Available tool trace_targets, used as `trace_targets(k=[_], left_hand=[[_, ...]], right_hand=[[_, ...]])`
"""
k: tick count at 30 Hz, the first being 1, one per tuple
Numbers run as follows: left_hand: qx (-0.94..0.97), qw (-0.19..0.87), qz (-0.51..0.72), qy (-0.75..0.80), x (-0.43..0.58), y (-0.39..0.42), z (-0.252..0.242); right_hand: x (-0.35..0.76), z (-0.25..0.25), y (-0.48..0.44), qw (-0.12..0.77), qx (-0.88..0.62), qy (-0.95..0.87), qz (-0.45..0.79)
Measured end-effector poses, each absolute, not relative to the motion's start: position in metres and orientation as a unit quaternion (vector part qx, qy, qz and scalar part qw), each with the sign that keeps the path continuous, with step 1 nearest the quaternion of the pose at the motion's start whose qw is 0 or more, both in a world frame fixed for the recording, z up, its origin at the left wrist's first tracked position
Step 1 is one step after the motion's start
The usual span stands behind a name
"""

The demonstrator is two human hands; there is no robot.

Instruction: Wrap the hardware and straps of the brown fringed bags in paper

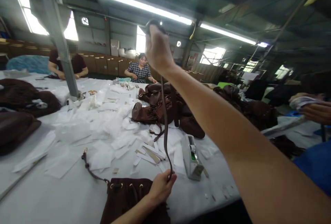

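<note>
My right hand (pixel 159 50) is raised high at the top centre, its fingers closed round the upper end of a dark brown strap (pixel 164 120). The strap hangs down in a slight curve to my left hand (pixel 162 186), whose fingers are closed on its lower part. Beneath my left hand lies a dark brown bag (pixel 121 200) with metal eyelets along its top edge. From the bag's left corner a knotted cord (pixel 89 170) stretches out over the white table. My left forearm covers part of the bag.
A tape dispenser (pixel 192 158) stands right of my left hand. Brown fringed bags (pixel 155 108) are heaped beyond, more (pixel 15 127) at left. White paper (pixel 98 124) covers much of the table (pixel 67 196). A metal post (pixel 60 38) rises at left. People work across the table and at right.
</note>
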State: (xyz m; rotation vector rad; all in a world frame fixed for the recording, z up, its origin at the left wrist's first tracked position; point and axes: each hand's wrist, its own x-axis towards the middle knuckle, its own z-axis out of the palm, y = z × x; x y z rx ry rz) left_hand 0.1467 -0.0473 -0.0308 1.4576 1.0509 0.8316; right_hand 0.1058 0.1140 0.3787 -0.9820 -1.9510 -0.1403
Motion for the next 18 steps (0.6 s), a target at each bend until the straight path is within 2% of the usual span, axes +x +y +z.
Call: trace_targets(k=[2,5,8,12,15,18], left_hand=[[0.606,0.544,0.371,0.446,0.146,-0.045,-0.026],[0.517,0.563,0.455,0.458,0.135,-0.032,-0.015],[0.441,0.575,0.509,0.465,0.115,-0.014,-0.008],[0.362,0.578,0.555,0.477,0.101,0.008,-0.002],[0.234,0.644,0.58,0.44,0.102,0.021,0.006],[0.175,0.666,0.599,0.409,0.095,0.041,0.018]], right_hand=[[0.099,0.349,0.118,0.333,-0.381,-0.862,0.021],[0.112,0.284,0.113,0.278,-0.347,-0.894,0.055],[0.148,0.202,0.086,0.313,-0.412,-0.84,0.162],[0.19,0.102,0.026,0.312,-0.481,-0.797,0.189],[0.203,0.053,-0.01,0.364,-0.503,-0.725,0.296],[0.216,0.033,-0.035,0.392,-0.546,-0.658,0.338]])
